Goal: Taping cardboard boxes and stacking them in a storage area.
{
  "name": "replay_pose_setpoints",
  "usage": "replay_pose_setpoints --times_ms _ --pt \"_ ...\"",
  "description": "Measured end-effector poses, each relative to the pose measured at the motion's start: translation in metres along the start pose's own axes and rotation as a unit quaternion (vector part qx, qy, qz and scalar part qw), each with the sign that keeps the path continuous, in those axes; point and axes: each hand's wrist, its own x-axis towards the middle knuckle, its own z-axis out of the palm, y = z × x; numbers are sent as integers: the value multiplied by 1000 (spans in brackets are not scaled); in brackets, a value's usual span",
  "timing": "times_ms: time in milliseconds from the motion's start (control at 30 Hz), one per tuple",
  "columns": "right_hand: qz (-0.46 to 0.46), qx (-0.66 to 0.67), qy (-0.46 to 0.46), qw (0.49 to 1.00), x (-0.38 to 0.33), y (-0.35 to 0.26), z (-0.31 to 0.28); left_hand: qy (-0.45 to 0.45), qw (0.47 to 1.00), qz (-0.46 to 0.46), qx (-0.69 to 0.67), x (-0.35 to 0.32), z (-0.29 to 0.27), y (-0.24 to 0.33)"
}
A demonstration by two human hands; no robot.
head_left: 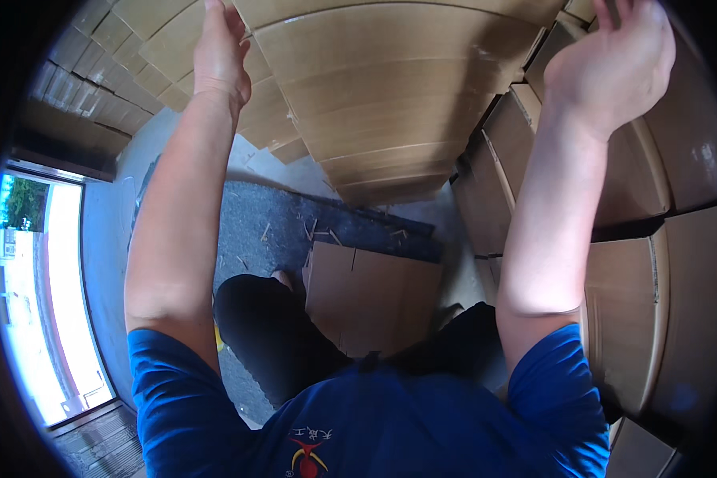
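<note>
Both my arms are raised to the top of the view, where the upper edge cuts off the fingertips. My left hand is at the left side of a tall cardboard stack. Its visible fingers stretch upward, and nothing shows in them. On the right, my right hand is up in front of stacked cardboard boxes. Its fingers point up and look apart, with nothing seen in them. Whether either hand touches cardboard beyond the edge cannot be seen.
Flat cardboard pieces stand or lie between my legs on a dark mat littered with scraps. More cardboard stacks fill the far left. A bright doorway opens at the left. Boxes line the right side closely.
</note>
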Motion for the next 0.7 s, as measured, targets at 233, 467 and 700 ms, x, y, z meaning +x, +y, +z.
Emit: replay_pose_setpoints --times_ms 233,467,700 --pt "449 -160 141 868 -254 104 -142 88 918 -387 -10 -105 -82 -284" --pt "736 -172 -33 655 -315 227 -219 14 877 -455 -154 -185 -72 -391" --pt "817 -67 -50 571 -320 302 -261 0 855 -503 -125 -182 -52 -363"
